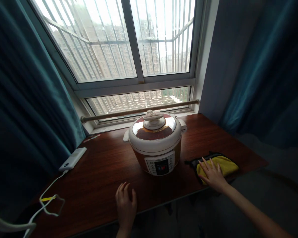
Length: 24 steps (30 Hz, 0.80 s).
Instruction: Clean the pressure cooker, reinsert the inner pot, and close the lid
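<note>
A white and brown electric pressure cooker [155, 142] stands closed in the middle of a dark wooden table [101, 168], its control panel facing me. My left hand [125, 205] lies flat and open on the table near the front edge, a little left of the cooker, holding nothing. My right hand [213, 175] rests with spread fingers on a yellow cloth [223, 164] with a dark border, lying on the table right of the cooker.
A white power bank [73, 159] lies at the table's left side, with a white cable [45, 198] looping toward the front left corner. A wooden rod [139, 111] rests along the window sill behind the cooker. Dark teal curtains [20, 109] hang on both sides.
</note>
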{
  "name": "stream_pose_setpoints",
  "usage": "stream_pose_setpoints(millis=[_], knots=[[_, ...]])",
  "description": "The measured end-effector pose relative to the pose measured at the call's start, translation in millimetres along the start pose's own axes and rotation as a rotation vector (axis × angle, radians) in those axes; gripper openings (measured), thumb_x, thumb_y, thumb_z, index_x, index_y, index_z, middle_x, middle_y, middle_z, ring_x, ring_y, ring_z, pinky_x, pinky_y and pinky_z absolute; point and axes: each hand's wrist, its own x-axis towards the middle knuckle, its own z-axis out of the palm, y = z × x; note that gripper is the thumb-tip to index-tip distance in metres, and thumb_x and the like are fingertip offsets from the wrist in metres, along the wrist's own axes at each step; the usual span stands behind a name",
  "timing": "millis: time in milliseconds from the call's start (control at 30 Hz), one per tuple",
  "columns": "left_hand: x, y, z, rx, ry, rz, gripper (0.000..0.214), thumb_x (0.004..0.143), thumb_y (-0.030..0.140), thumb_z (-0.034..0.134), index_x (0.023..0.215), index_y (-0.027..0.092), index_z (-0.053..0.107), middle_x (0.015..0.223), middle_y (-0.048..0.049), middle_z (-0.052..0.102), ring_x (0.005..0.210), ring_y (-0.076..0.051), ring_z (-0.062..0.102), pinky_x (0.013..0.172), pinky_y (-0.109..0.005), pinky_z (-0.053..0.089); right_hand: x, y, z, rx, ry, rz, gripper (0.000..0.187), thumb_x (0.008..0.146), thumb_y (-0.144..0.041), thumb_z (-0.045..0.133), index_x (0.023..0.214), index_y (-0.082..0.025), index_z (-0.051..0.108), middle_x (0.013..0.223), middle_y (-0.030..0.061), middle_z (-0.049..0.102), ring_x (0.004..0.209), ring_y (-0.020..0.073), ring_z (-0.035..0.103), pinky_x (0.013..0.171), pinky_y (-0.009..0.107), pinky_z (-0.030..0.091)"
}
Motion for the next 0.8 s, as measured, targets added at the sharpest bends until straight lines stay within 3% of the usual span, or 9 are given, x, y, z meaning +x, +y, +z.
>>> stream_pose_setpoints(millis=[100, 167, 267, 367, 433, 533, 667, 800], knots=[[2, -4, 1.8, -0.082, -0.014, -0.054, 0.029, 0.083, 0.032, 0.045, 0.106, 0.015, 0.051, 0.116, -0.0139, 0.048, 0.12, -0.029, 0.038, 0.102, -0.049, 0.032, 2, 3, -14, 0.235, -0.044, 0.071, 0.07, 0.076, -0.067, 0.039, 0.131, -0.023, 0.045, 0.143, 0.0106, 0.032, 0.133, 0.0399, 0.013, 0.102, 0.065, 0.009], [14, -5, 0.7, -0.186, -0.018, -0.15, 0.032, 0.082, 0.035, 0.046, 0.106, 0.015, 0.052, 0.118, -0.0135, 0.049, 0.121, -0.029, 0.039, 0.103, -0.05, 0.031, 16, -2, -35, 0.534, -0.043, 0.148, 0.068, 0.077, -0.066, 0.039, 0.122, -0.017, 0.052, 0.136, 0.0154, 0.042, 0.13, 0.0364, 0.027, 0.105, 0.058, 0.018], [55, 1, -9.0, -0.435, -0.024, -0.383, 0.036, 0.078, 0.038, 0.05, 0.107, 0.016, 0.054, 0.12, -0.0128, 0.052, 0.12, -0.029, 0.042, 0.104, -0.051, 0.03, 56, -22, -87, 1.131, -0.105, 0.328, 0.051, 0.081, -0.059, 0.041, 0.105, -0.016, 0.056, 0.115, 0.0174, 0.058, 0.109, 0.0299, 0.055, 0.095, 0.047, 0.041], [113, 15, -27.6, -0.896, -0.037, -0.708, 0.034, 0.077, 0.032, 0.051, 0.106, 0.015, 0.055, 0.12, -0.0126, 0.055, 0.119, -0.027, 0.046, 0.103, -0.045, 0.034, 106, -48, -148, 1.606, -0.243, 0.439, 0.032, 0.088, -0.042, 0.04, 0.095, -0.014, 0.052, 0.107, 0.0171, 0.061, 0.1, 0.0233, 0.061, 0.09, 0.039, 0.048], [150, 24, -41.2, -1.292, -0.065, -0.909, 0.034, 0.08, 0.027, 0.046, 0.108, 0.011, 0.054, 0.121, -0.0157, 0.054, 0.118, -0.023, 0.049, 0.102, -0.041, 0.037, 139, -62, -180, 1.684, -0.257, 0.501, 0.028, 0.09, -0.039, 0.038, 0.095, -0.013, 0.049, 0.102, 0.0169, 0.061, 0.096, 0.0217, 0.062, 0.086, 0.036, 0.05], [193, 32, -56.7, -1.698, -0.147, -0.985, 0.05, 0.082, 0.031, 0.046, 0.125, 0.006, 0.043, 0.128, -0.0224, 0.048, 0.12, -0.025, 0.046, 0.097, -0.04, 0.043, 179, -72, -207, 1.622, -0.304, 0.626, 0.035, 0.09, -0.044, 0.033, 0.1, -0.013, 0.043, 0.1, 0.0176, 0.057, 0.09, 0.0224, 0.062, 0.075, 0.035, 0.054], [223, 33, -64.1, -1.84, -0.204, -0.979, 0.071, 0.08, 0.04, 0.049, 0.137, 0.005, 0.027, 0.138, -0.0258, 0.035, 0.128, -0.029, 0.035, 0.099, -0.045, 0.039, 208, -74, -214, 1.559, -0.367, 0.664, 0.041, 0.089, -0.047, 0.032, 0.107, -0.011, 0.038, 0.102, 0.0214, 0.054, 0.091, 0.0264, 0.061, 0.065, 0.037, 0.055], [233, 29, -65.5, -1.82, -0.263, -0.962, 0.076, 0.078, 0.044, 0.05, 0.135, -0.001, 0.029, 0.135, -0.0313, 0.034, 0.126, -0.035, 0.037, 0.094, -0.049, 0.042, 221, -75, -213, 1.49, -0.436, 0.673, 0.052, 0.085, -0.057, 0.033, 0.109, -0.011, 0.034, 0.107, 0.0262, 0.05, 0.096, 0.0308, 0.058, 0.066, 0.043, 0.053]])
